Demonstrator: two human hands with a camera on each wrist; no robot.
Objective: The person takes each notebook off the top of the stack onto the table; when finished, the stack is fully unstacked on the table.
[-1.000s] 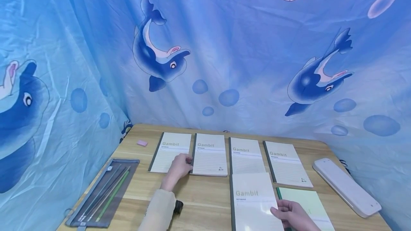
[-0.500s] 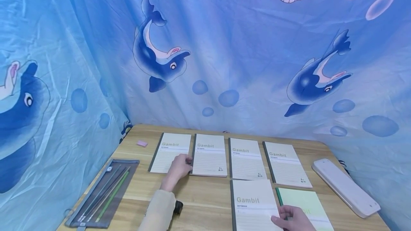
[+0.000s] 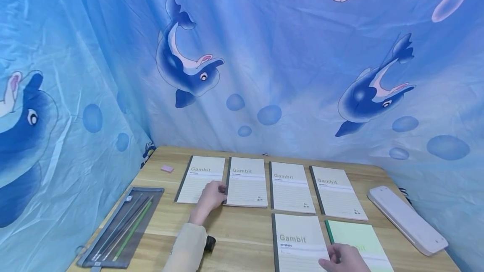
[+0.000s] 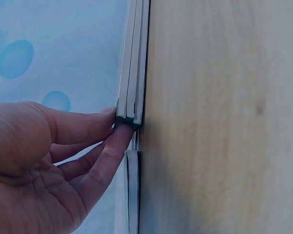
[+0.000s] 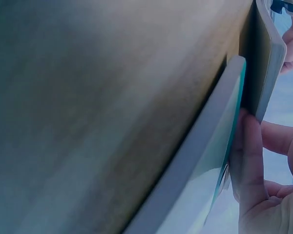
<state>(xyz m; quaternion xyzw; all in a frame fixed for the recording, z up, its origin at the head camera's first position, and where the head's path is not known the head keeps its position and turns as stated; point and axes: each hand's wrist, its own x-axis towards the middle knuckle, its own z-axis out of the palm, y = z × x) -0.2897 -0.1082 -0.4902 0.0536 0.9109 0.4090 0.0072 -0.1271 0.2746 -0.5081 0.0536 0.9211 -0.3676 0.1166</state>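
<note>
Four white Gambit notebooks lie in a row along the back of the table. My left hand (image 3: 211, 196) reaches over the leftmost notebook (image 3: 202, 177). It pinches the lower left spine corner of the second notebook (image 3: 247, 184), where the left wrist view shows several layered page blocks (image 4: 132, 73). At front right, my right hand (image 3: 345, 257) grips the right edge of another white notebook (image 3: 300, 242), thumb on top and fingers beneath. In the right wrist view this notebook (image 5: 271, 63) stands tilted off the wood, beside the green notebook (image 5: 205, 156).
A mesh pencil pouch (image 3: 145, 221) with several pencils lies at left, near a pink eraser (image 3: 167, 168). A long white case (image 3: 408, 219) lies along the right side. A blue dolphin-print curtain (image 3: 283, 74) hangs behind the wooden table (image 3: 234, 238).
My right hand has drawn its notebook down and towards me, uncovering the lower part of the third notebook in the row. My left hand has stayed in place.
</note>
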